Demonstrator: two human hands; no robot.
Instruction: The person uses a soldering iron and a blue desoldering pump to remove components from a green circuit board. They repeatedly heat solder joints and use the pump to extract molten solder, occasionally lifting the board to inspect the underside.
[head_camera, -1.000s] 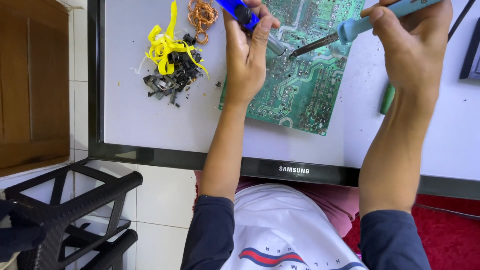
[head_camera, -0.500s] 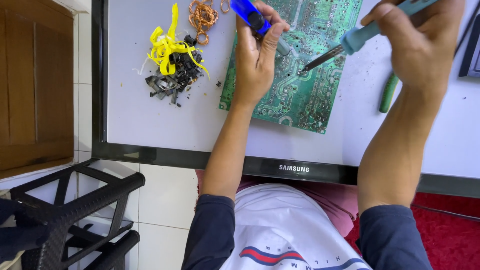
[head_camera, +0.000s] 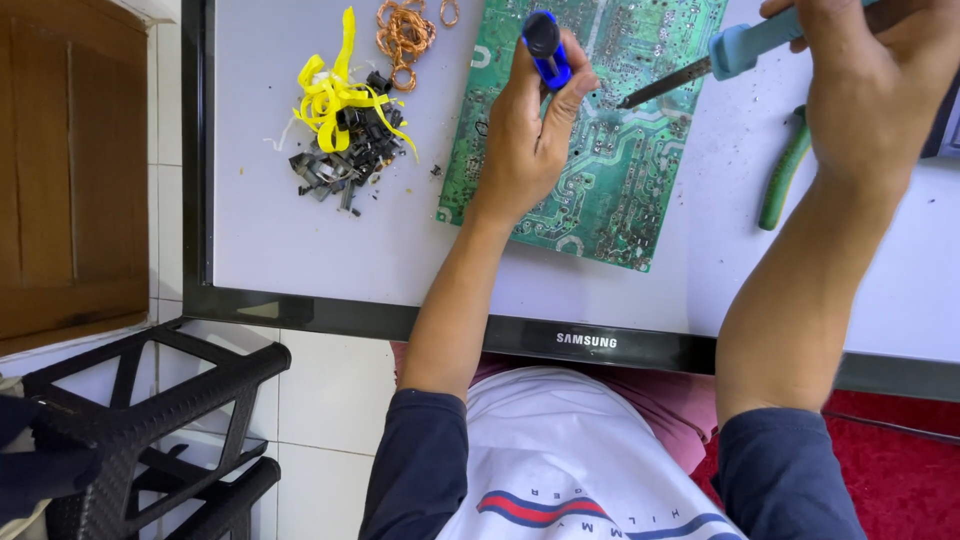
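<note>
Fingers (head_camera: 560, 95) of left hand (head_camera: 525, 150) clenched on blue pump (head_camera: 545, 45) over board (head_camera: 600, 150), right hand (head_camera: 870, 90) gripping iron (head_camera: 720, 60), tip on board's upper middle; risk, by judgement: slipped tip scorching near fingers, bridging pads.

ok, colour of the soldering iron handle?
Light blue. The soldering iron, held in the right hand, shows clearly in the head view, its only view.

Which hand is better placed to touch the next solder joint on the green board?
Right. The right hand holds the soldering iron, tip just above the circuit board. The left hand grips a blue tool upright.
</note>
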